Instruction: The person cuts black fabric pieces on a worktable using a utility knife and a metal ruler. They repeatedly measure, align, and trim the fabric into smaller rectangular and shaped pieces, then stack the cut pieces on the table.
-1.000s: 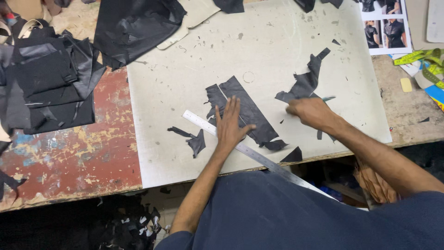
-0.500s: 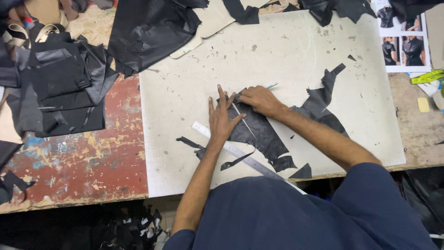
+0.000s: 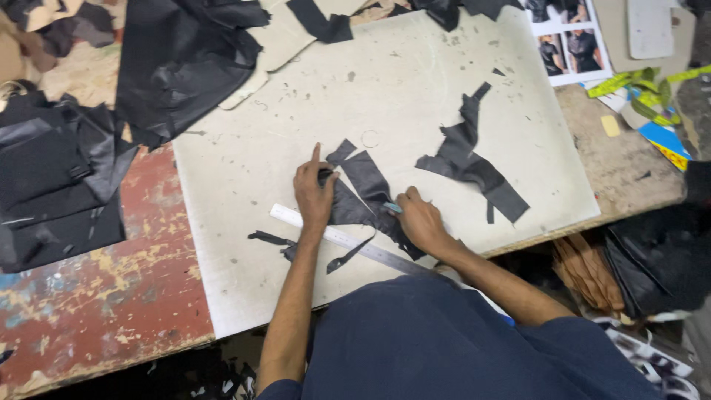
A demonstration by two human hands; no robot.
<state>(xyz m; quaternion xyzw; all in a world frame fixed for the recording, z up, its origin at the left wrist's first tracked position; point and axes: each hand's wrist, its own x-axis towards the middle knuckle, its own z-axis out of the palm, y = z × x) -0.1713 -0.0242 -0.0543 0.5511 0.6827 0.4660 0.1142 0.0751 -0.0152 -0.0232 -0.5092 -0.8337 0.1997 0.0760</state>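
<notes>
Pale cutting board (image 3: 415, 89): left hand (image 3: 315, 194) flat, pinning black leather piece (image 3: 364, 194); right hand (image 3: 419, 219) gripping knife (image 3: 392, 208), mid-cut along its edge

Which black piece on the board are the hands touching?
The black piece in the middle, lying over the metal ruler. The left hand presses it flat, and the right hand rests on it. The other black scrap lies apart, to the right.
</notes>
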